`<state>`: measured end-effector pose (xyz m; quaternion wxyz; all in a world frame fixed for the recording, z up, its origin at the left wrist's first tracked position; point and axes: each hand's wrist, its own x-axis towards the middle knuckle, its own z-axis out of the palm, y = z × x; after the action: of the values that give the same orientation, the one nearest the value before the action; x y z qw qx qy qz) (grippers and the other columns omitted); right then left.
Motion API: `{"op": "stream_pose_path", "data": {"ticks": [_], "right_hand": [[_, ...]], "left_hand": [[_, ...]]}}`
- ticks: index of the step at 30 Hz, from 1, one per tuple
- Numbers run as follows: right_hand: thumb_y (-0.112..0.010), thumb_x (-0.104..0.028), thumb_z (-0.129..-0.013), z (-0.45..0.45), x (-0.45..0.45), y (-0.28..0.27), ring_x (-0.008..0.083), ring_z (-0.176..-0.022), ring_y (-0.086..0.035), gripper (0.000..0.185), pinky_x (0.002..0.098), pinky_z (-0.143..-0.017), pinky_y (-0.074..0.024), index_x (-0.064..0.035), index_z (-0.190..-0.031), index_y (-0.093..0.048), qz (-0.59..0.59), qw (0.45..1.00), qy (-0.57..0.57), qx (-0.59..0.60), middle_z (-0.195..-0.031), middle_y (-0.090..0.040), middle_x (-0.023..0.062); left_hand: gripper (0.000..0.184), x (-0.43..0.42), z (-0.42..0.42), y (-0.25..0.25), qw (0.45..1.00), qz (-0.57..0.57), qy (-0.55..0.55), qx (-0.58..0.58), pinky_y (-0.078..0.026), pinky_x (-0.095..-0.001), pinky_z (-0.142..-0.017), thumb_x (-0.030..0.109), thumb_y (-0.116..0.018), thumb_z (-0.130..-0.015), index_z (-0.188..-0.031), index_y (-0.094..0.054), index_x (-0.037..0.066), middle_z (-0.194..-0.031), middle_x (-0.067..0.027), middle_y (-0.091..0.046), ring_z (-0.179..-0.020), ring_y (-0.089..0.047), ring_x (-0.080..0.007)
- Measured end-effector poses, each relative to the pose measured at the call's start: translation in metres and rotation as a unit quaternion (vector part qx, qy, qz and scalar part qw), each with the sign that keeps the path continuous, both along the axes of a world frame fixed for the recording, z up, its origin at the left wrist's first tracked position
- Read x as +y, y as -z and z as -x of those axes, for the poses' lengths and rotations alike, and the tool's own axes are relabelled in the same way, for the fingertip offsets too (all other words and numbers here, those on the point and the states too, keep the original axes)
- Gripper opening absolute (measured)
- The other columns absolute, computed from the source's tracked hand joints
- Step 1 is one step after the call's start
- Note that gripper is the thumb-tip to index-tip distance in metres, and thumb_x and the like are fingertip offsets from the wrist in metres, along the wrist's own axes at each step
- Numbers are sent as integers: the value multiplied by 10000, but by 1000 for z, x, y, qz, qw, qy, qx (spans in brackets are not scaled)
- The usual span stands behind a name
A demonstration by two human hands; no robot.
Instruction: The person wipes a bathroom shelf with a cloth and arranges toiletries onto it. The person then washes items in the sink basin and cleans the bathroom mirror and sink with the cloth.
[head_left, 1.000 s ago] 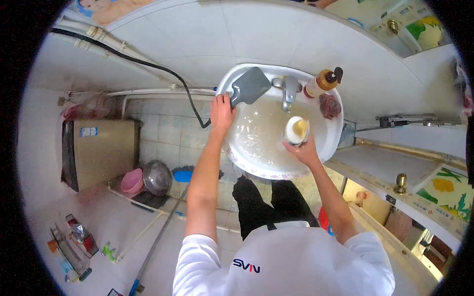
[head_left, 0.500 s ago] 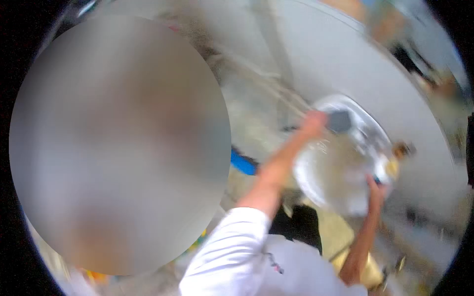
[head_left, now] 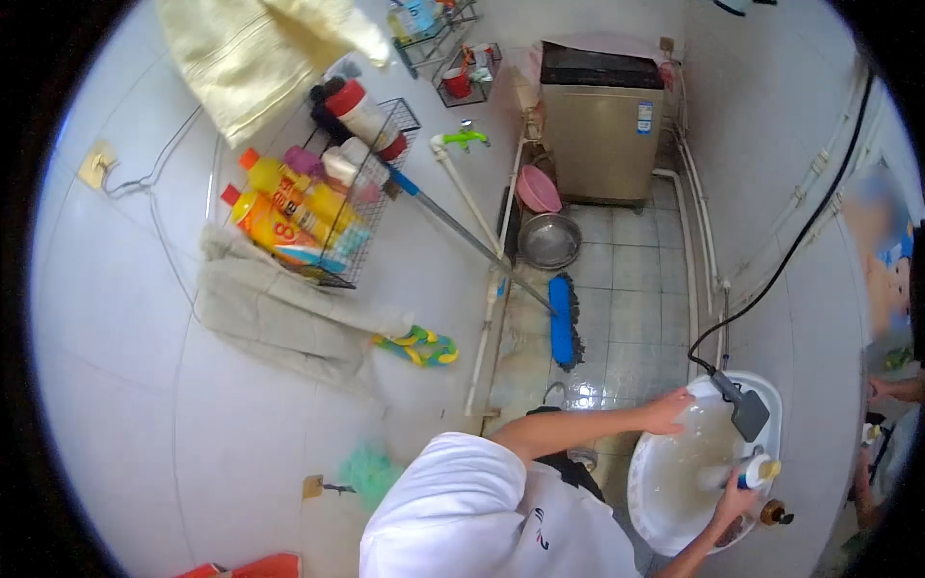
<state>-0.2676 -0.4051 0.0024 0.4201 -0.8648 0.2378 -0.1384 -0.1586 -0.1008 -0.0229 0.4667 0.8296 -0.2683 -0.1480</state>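
A white washbasin [head_left: 644, 511] stands at the lower right, with cloudy water in its bowl. My left hand [head_left: 667, 412] rests at the basin's left rim, its fingers stretched out and holding nothing. In my right hand [head_left: 738, 498], at the basin's right side, is a white bottle [head_left: 760, 471] with a yellowish cap, lying tilted over the bowl. A dark grey flat head [head_left: 747, 414] on a black hose [head_left: 796, 246] hangs over the far rim, between the two hands. Beside my right hand stands a brown bottle with a black top [head_left: 774, 512].
A blue mop [head_left: 561, 323] leans against the left wall, under a wire basket of bottles [head_left: 349, 275]. At the back are a washing machine [head_left: 599, 135], a pink basin [head_left: 538, 188] and a metal bowl [head_left: 550, 241]. A mirror [head_left: 891, 385] hangs at the right.
The view has swung left and is sharp now. My left hand has moved away from the grey head to the left rim. The white bottle is still in my right hand.
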Motion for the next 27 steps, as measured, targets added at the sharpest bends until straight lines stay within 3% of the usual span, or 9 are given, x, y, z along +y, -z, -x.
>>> {"op": "stream_pose_path", "data": {"ticks": [2, 4, 6, 8, 10, 14, 21, 24, 27], "right_hand": [[-736, -106, -749, -23, 13, -1, 257, -1103, -510, 647, 364, -967, -377, 72, -1274, -402, -23, 997, -21, 73, -1250, -507, 181], [-726, -117, -760, -41, 38, -6, 222, -1004, -557, 582, 330, -902, -423, 53, -1241, -444, -35, 991, -66, -112, -1159, -563, 152], [-725, -118, -758, -60, 83, -41, 210, -1011, -547, 590, 320, -901, -420, 48, -1246, -439, -85, 986, -78, -117, -1156, -555, 139], [-729, -105, -742, -80, 125, -70, 203, -1058, -521, 635, 318, -933, -395, 40, -1271, -409, -150, 973, -173, 28, -1185, -527, 124], [-731, -70, -706, -98, 164, -82, 221, -1106, -489, 680, 343, -972, -368, 5, -1289, -391, -216, 949, -228, -28, -1227, -485, 111], [-757, -134, -660, -144, 231, -104, 216, -1154, -471, 776, 355, -987, -367, -12, -1322, -370, -380, 858, -346, 17, -1239, -488, 94], [-751, -152, -697, -189, 356, -186, 211, -1190, -444, 811, 356, -1027, -325, -15, -1362, -307, -356, 804, -474, -41, -1294, -444, 110], [-735, -129, -713, -192, 402, -193, 215, -1194, -441, 773, 359, -1028, -322, -13, -1352, -316, -252, 825, -496, -98, -1291, -447, 111], [-717, -90, -742, -206, 447, -197, 202, -1135, -493, 668, 344, -977, -383, -11, -1305, -365, -316, 843, -422, -111, -1240, -492, 108]], "left_hand": [[729, 35, 1, -23, 999, -20, -7, 33, -356, -420, -1003, 245, -686, -722, -1314, -347, -12, -1321, -221, -385, -1225, -395, -359], [739, 52, -5, -44, 997, -26, -18, 66, -368, -408, -992, 262, -695, -718, -1311, -351, -16, -1318, -216, -392, -1219, -407, -348], [825, 68, -6, -59, 997, 40, 51, 48, -358, -405, -998, 278, -740, -666, -1326, -342, -15, -1314, -224, -395, -1211, -416, -344], [934, 70, -10, -55, 993, 103, 53, -18, -330, -409, -1021, 268, -784, -601, -1352, -307, -15, -1317, -219, -392, -1222, -395, -353], [1024, 74, -18, -96, 981, 150, 8, -118, -299, -415, -1042, 252, -807, -563, -1380, -252, -16, -1320, -215, -389, -1242, -360, -366], [961, 119, -29, -148, 967, 195, -151, -59, -372, -436, -972, 230, -836, -479, -1280, -357, 6, -1224, -221, -464, -1158, -445, -378], [889, 217, -47, -173, 916, 161, -348, -115, -391, -459, -906, 287, -833, -500, -1230, -405, 15, -1136, -226, -517, -1086, -482, -393], [886, 246, -51, -196, 898, 78, -389, -191, -371, -471, -911, 334, -823, -508, -1223, -409, 13, -1129, -214, -523, -1069, -484, -388], [838, 266, -63, -204, 872, 37, -429, -231, -337, -476, -926, 328, -805, -533, -1196, -416, -7, -1152, -198, -511, -1102, -464, -372]]}}
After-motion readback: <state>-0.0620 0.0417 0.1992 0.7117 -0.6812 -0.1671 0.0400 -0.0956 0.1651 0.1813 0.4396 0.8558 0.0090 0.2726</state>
